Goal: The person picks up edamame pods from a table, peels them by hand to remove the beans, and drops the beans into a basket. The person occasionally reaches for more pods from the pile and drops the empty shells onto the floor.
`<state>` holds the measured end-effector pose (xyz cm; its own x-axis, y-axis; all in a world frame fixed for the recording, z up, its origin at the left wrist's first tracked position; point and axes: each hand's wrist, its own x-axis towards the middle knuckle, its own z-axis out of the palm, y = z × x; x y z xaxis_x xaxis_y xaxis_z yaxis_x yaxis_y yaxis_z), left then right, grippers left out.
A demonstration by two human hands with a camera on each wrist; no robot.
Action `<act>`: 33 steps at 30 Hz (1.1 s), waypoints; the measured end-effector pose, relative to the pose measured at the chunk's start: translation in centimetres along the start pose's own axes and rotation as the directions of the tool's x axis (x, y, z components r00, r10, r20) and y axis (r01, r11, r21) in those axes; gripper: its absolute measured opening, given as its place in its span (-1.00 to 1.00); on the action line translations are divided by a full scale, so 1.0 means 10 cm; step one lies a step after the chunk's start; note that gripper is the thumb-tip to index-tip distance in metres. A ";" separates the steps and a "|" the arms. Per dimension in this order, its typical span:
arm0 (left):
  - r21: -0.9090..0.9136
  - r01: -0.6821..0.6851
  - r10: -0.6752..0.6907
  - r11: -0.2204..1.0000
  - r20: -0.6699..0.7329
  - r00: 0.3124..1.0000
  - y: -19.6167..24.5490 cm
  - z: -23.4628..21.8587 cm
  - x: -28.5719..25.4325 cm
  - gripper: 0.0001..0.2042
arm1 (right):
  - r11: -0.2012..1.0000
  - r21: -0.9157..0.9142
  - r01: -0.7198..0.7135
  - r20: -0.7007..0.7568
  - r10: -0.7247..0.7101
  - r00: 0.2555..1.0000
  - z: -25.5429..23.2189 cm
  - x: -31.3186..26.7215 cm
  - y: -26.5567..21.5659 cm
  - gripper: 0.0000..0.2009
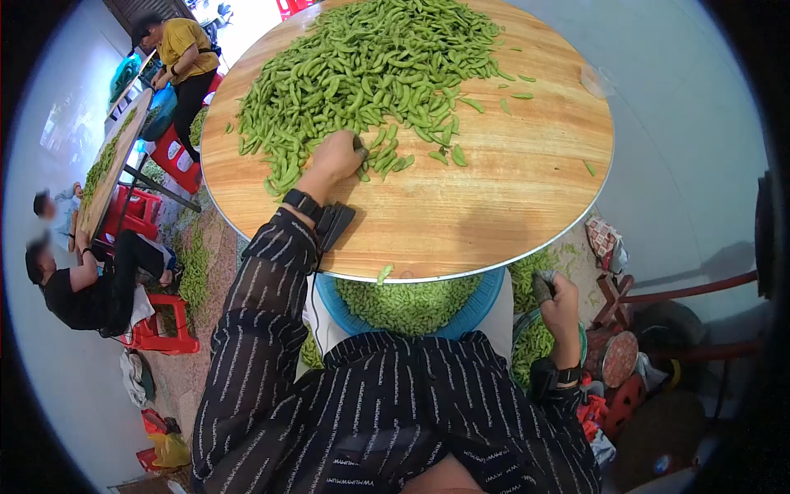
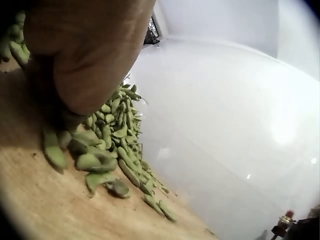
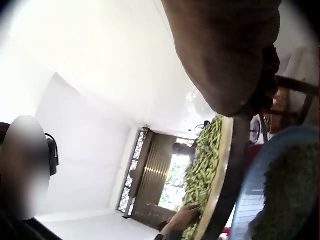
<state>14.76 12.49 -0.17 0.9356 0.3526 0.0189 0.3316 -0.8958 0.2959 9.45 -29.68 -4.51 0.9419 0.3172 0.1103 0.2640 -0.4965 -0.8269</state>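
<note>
My left hand is at the near edge of a big heap of green bean pods on a round wooden table. Its fingertips are hidden among the loose pods, and I cannot tell whether they grip one. Dark grey covers the tip of a digit on each hand. To the right of the table my right hand hangs, fingers loosely curled, over a container of green pods or husks; no pod shows in it. Shelled green beans fill a blue basin at my lap, partly beneath the table edge.
A clear plastic cup stands at the table's right edge. Bags and a wooden frame are on the right. Leftward, people sit or stand around another table with pods, near red stools. Pods litter the floor.
</note>
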 end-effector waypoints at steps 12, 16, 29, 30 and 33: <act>-0.958 0.018 0.187 0.286 0.075 0.980 0.55 -0.36 -1.24 -0.89 | 0.691 0.707 -0.152 0.403 -0.216 0.889 0.70 0.52 -1.23 -0.74; -0.969 -0.044 0.257 0.242 0.020 0.966 0.61 -0.34 -1.48 -0.89 | 0.562 0.789 -0.248 0.463 -0.278 0.842 0.77 0.51 -1.38 -0.79; -0.947 -0.145 0.309 0.287 -0.052 0.950 0.66 -0.35 -1.64 -0.87 | 0.580 0.786 -0.215 0.434 -0.270 0.859 0.79 0.41 -1.48 -0.87; -0.947 -0.146 0.308 0.287 -0.053 0.950 0.65 -0.34 -1.64 -0.87 | 0.596 0.778 -0.200 0.420 -0.257 0.870 0.82 0.40 -1.47 -0.86; -0.952 -0.115 0.293 0.284 -0.029 0.956 0.63 -0.30 -1.65 -0.86 | 0.590 0.784 -0.192 0.404 -0.250 0.880 0.88 0.42 -1.44 -0.86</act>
<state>1.08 1.81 4.26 0.9878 0.0821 0.1321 -0.1294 -0.0374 0.9909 7.75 -14.10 3.00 0.6792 0.7295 0.0811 -0.1878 0.2796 -0.9416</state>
